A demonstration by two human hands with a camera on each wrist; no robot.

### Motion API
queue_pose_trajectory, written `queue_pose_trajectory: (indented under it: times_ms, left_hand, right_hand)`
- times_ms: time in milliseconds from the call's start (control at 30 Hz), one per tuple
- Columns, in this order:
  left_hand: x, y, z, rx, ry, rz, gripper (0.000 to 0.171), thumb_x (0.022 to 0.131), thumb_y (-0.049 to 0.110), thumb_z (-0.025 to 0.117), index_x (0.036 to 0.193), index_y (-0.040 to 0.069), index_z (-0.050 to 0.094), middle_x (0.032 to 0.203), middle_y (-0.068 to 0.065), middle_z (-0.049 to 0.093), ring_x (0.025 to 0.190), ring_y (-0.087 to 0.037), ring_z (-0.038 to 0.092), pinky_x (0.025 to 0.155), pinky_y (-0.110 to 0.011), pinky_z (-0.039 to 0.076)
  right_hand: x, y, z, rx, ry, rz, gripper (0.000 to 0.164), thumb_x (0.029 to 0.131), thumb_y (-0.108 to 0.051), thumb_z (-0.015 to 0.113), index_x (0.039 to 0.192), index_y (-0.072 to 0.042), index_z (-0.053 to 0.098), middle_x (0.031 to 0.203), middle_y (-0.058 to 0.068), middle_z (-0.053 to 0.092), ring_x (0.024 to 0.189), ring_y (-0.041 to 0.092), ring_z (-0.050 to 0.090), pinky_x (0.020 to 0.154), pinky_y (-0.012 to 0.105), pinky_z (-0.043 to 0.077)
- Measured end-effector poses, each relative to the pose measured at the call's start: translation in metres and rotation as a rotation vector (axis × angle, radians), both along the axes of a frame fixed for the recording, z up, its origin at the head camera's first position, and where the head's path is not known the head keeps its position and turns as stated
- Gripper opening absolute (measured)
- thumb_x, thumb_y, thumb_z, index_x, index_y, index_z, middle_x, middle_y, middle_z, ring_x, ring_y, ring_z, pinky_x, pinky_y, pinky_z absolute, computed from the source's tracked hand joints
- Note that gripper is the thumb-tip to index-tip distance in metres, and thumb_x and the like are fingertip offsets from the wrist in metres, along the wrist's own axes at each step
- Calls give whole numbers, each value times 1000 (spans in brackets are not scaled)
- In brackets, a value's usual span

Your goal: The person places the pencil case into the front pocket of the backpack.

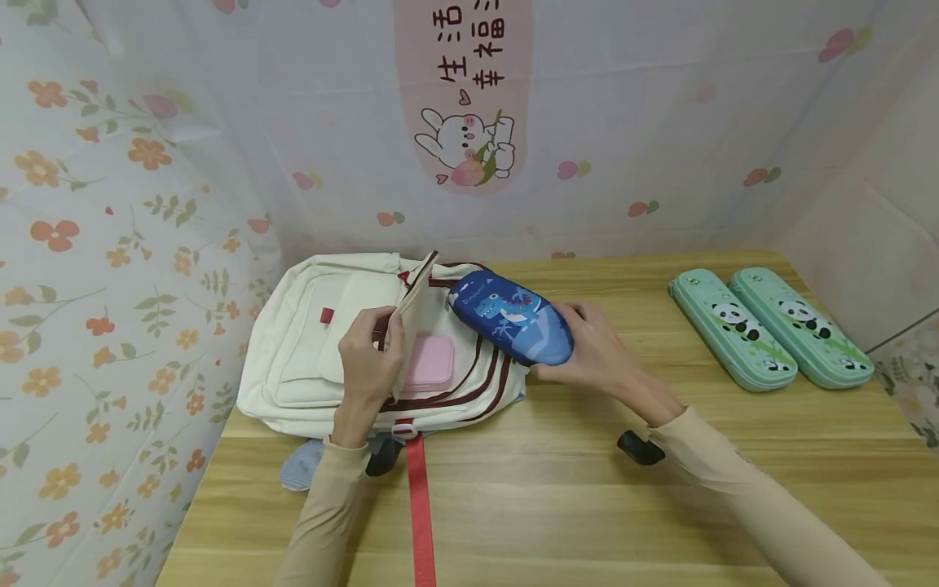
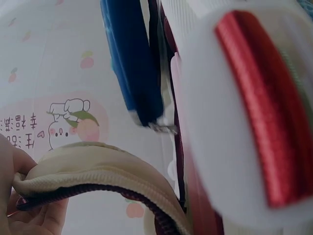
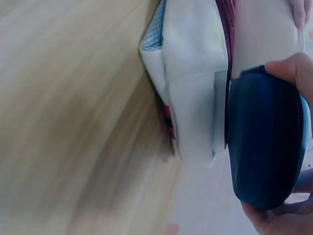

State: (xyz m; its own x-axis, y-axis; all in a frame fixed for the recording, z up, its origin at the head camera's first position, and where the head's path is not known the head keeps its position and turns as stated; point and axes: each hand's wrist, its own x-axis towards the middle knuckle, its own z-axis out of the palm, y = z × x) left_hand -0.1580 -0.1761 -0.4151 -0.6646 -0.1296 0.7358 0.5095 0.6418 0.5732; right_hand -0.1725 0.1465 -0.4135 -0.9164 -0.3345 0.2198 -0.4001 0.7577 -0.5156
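A cream backpack with dark red zips lies on its back at the left of the table. My left hand pinches the edge of its front flap and holds it raised. Inside the opened compartment lies a pink box. My right hand grips a blue dinosaur pencil case by its near right end. In the head view the case overlaps the right part of the opening; its dark end shows beside the bag in the right wrist view.
Two green panda pencil cases lie side by side at the right of the wooden table. A red strap runs from the bag toward the front edge. A patterned cloth hangs behind.
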Motion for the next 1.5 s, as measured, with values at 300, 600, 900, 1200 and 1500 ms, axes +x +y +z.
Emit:
queue_pose_trajectory:
  times_ms: [300, 600, 900, 1200, 1500]
  left_hand:
    - [-1, -2, -4, -4, -4, 9, 13, 95, 6, 64, 97, -5, 72, 83, -17, 68, 64, -23, 61, 62, -18, 44]
    - [-1, -2, -5, -11, -9, 3, 14, 95, 6, 64, 98, -5, 72, 84, -17, 69, 65, -23, 61, 62, -19, 44]
    - [-1, -4, -3, 0, 8, 11, 14, 96, 6, 63, 98, -5, 72, 81, -16, 67, 63, -21, 57, 60, -19, 41]
    - [1, -2, -2, 41, 32, -2, 14, 95, 5, 63, 98, -5, 72, 79, -16, 65, 60, -21, 53, 60, -14, 37]
    - [0, -1, -2, 34, 36, -16, 13, 95, 4, 63, 99, -4, 72, 78, -15, 65, 60, -18, 52, 59, -17, 38]
  right_hand:
    - [-35, -30, 11, 87, -28, 168, 101, 65, -47, 85, 145, 1, 48, 131, 23, 56, 114, 37, 56, 95, 55, 51]
    - [-62, -49, 21, 115, -62, 259, 101, 66, -36, 88, 146, 8, 43, 140, 33, 49, 126, 47, 46, 105, 60, 43]
    - [-79, -57, 26, 201, -121, 264, 101, 68, -32, 92, 147, 7, 42, 140, 31, 49, 128, 45, 47, 111, 59, 38]
    - [-94, -87, 32, 263, -195, 279, 104, 69, -34, 92, 149, 6, 40, 145, 30, 47, 134, 45, 43, 113, 55, 38]
    - [-104, -113, 27, 304, -224, 277, 101, 69, -33, 93, 147, 4, 40, 141, 31, 46, 129, 41, 46, 109, 50, 43]
